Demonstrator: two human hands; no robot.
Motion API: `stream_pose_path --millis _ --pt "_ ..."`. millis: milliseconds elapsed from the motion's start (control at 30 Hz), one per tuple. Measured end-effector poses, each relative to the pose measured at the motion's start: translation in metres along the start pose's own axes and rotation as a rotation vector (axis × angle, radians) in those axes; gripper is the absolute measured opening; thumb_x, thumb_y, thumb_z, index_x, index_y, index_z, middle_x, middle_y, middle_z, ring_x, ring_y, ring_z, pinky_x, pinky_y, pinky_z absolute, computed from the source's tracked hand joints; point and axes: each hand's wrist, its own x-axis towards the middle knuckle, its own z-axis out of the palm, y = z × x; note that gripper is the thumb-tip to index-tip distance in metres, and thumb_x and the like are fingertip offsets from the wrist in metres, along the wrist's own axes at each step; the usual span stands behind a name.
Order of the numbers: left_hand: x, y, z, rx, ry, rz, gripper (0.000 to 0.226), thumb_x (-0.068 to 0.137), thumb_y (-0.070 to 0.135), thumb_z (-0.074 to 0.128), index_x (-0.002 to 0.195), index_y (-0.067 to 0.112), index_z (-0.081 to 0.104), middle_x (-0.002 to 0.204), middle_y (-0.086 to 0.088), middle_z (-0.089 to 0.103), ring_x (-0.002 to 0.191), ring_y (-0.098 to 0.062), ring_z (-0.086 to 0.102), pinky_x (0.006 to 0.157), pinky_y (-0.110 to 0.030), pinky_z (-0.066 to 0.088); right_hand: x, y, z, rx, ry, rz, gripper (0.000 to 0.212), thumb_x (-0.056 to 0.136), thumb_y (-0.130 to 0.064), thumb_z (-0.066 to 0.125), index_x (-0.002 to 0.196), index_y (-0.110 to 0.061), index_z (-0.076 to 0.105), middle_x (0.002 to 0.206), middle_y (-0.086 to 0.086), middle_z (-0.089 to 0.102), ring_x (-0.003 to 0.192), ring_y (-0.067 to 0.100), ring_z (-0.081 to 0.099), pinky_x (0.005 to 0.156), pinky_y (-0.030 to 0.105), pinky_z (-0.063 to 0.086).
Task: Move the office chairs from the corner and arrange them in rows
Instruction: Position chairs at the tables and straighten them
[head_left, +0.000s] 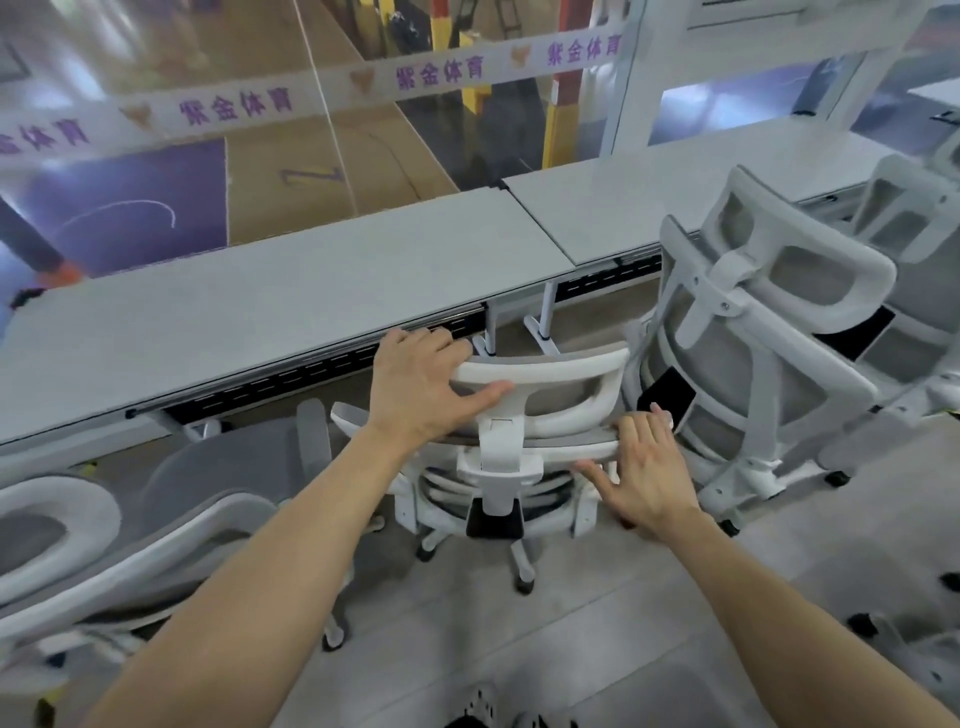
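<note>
Chair I'm handling: white-framed grey mesh office chair (501, 441), back towards me, standing on the floor at the near edge of the long pale grey desk (285, 306).
My left hand (415, 384): fingers curled over the left end of the chair's white curved headrest (563, 370), thumb lying along its near face.
My right hand (644, 467): fingers straight and spread, resting on the backrest's top edge.
Neighbours: second matching chair (753, 332) just beside it on the right; third matching chair (182, 525) near on the left.

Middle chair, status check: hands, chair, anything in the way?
Left hand grips headrest; right hand flat on backrest top. Middle chair at desk edge, facing it. Left chair, right chair close alongside.
</note>
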Motion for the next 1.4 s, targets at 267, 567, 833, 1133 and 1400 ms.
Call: stream_pose_path --millis 267,567,833,1133,1400 --pt "-0.001 0.013 0.022 -0.034 0.248 -0.047 0.060 0.087 0.078 0.072 0.080 0.019 0.071 0.080 0.001 0.064 0.078 -0.026 0.061 0.081 -0.048 0.048 0.011 -0.004 0.005 0.041 0.032 0.037 0.087 0.090 -0.092 0.055 0.109 -0.008 0.060 0.107 0.004 0.058 0.114 0.029 0.056 0.132 0.052 0.027" --pt "0.010 0.018 0.035 0.024 0.244 -0.100 0.060 0.085 0.076 0.073 0.083 0.016 0.070 0.080 0.000 0.064 0.077 -0.029 0.060 0.079 -0.049 0.048 0.036 0.025 0.013 0.058 0.051 -0.042 0.079 0.092 -0.092 0.051 0.100 -0.013 0.057 0.102 0.003 0.056 0.102 0.027 0.051 0.107 0.047 0.046" --pt "0.047 0.092 0.062 0.161 0.295 -0.218 0.052 0.084 0.070 0.077 0.088 0.018 0.077 0.084 0.002 0.072 0.080 -0.027 0.066 0.080 -0.046 0.050 0.087 0.079 0.033 0.149 0.066 -0.203 0.077 0.089 -0.090 0.060 0.093 -0.013 0.055 0.092 0.001 0.052 0.092 0.028 0.052 0.097 0.046 0.048" --pt "0.053 0.143 0.067 0.296 0.133 -0.356 0.057 0.098 0.072 0.068 0.101 0.015 0.076 0.096 -0.003 0.068 0.091 -0.030 0.062 0.093 -0.047 0.048 0.111 0.133 0.040 0.272 0.030 -0.321 0.076 0.091 -0.087 0.061 0.097 -0.011 0.058 0.097 0.004 0.053 0.094 0.030 0.053 0.096 0.047 0.048" --pt "0.050 0.150 0.066 0.303 0.144 -0.374 0.057 0.098 0.071 0.070 0.101 0.015 0.076 0.095 -0.004 0.067 0.090 -0.030 0.061 0.096 -0.046 0.046 0.105 0.133 0.035 0.297 0.023 -0.312 0.074 0.091 -0.083 0.066 0.103 -0.010 0.063 0.101 0.006 0.057 0.098 0.031 0.056 0.100 0.047 0.049"
